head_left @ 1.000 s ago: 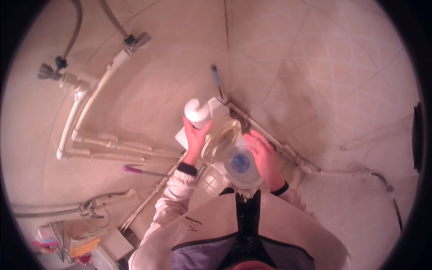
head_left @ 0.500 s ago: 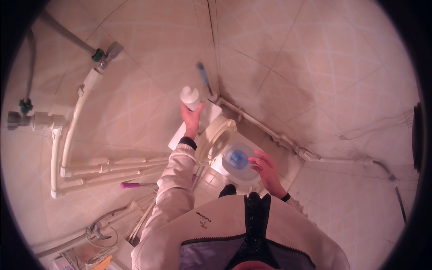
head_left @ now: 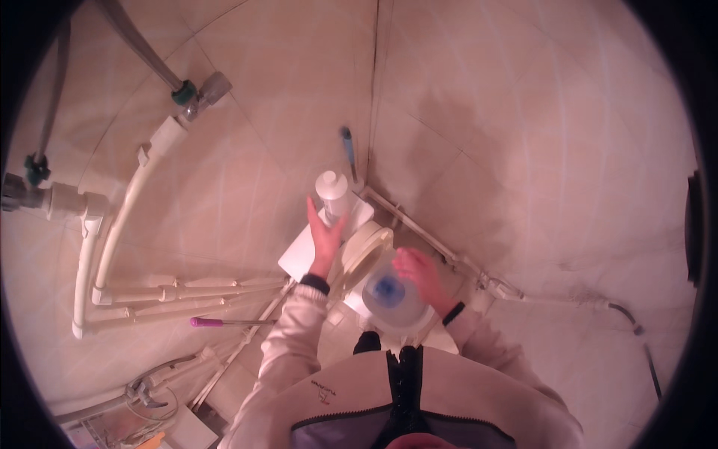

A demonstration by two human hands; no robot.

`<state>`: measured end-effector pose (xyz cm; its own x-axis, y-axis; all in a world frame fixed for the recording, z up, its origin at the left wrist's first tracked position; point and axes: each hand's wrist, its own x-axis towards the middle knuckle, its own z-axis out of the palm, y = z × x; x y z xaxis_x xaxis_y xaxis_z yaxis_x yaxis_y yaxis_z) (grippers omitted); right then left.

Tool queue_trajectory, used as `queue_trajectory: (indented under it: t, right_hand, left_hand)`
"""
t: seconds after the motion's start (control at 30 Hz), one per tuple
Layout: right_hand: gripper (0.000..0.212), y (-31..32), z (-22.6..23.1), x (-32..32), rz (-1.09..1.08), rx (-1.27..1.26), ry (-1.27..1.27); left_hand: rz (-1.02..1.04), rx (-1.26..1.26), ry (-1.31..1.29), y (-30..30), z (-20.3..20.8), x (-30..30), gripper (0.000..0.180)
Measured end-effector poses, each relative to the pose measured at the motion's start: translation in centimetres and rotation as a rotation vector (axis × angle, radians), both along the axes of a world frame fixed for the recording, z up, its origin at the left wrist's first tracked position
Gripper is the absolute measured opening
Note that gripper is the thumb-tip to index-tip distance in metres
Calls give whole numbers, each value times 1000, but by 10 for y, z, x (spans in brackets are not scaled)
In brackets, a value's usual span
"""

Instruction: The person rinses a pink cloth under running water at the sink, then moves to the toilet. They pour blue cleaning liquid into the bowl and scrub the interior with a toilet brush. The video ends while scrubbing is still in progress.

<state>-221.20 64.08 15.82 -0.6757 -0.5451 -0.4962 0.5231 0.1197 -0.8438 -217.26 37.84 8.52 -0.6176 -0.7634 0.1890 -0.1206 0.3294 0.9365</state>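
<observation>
A white bottle (head_left: 331,192) with a rounded cap stands on the white toilet tank lid (head_left: 298,253). My left hand (head_left: 324,243) is just on the near side of the bottle, fingers spread apart around its lower part; whether any fingertip touches it I cannot tell. Leaning up against the tank is the raised cream toilet seat (head_left: 363,258). Blue liquid (head_left: 387,290) lies in the toilet bowl (head_left: 407,318). Over the bowl's right edge hangs my right hand (head_left: 419,273), slightly blurred, its fingers stretched out and holding nothing.
A blue-handled brush (head_left: 348,146) stands in the corner behind the tank. White pipes (head_left: 134,191) run along the left wall, and another pipe (head_left: 419,228) follows the right wall's foot. A purple-handled stick (head_left: 208,322) juts out at left. Assorted items (head_left: 120,430) sit lower left.
The bottle, earlier held in my left hand, now stands on the tank, and the fingers have spread. My right hand has shifted left over the bowl. The whole view has moved slightly.
</observation>
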Motion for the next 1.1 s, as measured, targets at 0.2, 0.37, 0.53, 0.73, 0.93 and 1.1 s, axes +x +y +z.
queue_trajectory:
  t: [0.2, 0.37, 0.53, 0.73, 0.93, 1.1]
  right_hand:
    - [35, -111, -59, -126, 34, 45, 312]
    - [27, -205, -105, -206, 135, 358, 1192]
    - [28, -281, -144, -248, -90, 225, 1166]
    - [31, -328, -164, -267, -75, 270, 1095]
    - [27, -322, -148, -266, -52, 368, 1242]
    - [27, -309, -131, -266, 22, 401, 1253]
  left_hand:
    - [-3, -11, -7, 29, 19, 70, 80]
    - [83, -76, 29, 70, 26, 139, 57]
    - [129, 54, -173, 125, 6, 218, 48]
    - [160, 202, -277, 150, -24, 272, 46]
    - [165, 306, -235, 150, -34, 266, 43]
    - [125, 401, -206, 153, -30, 251, 38]
